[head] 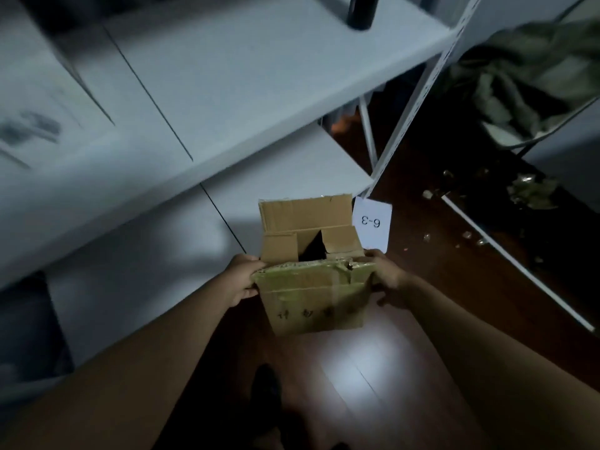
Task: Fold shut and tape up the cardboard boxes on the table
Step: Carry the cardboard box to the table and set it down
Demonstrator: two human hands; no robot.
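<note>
The room is dim, with a dark wooden floor [431,280] that shows one bright patch of reflected light near the bottom. A white shelf unit [227,102] fills the upper left side, its boards running diagonally, and a dark cylinder-shaped object [360,11] stands on the upper board. At the foot of the shelf post hangs a white paper label [371,224] with "6-3" printed on it, seen upside down. At the upper right there is a plant [526,76] with green leaves, and some fallen leaves [529,193] lie on the floor below it.

The cardboard box [313,274] is held in the air above the floor, in front of the lower shelf board. Its top is not closed: the far flap stands up, the two side flaps lean inward, and a dark gap shows between them. The near side carries old tape and some dark writing, too blurred to read.

The left hand [242,280] grips the left side of the box, fingers curled around the edge. The right hand [386,280] grips the right side in the same way.
</note>
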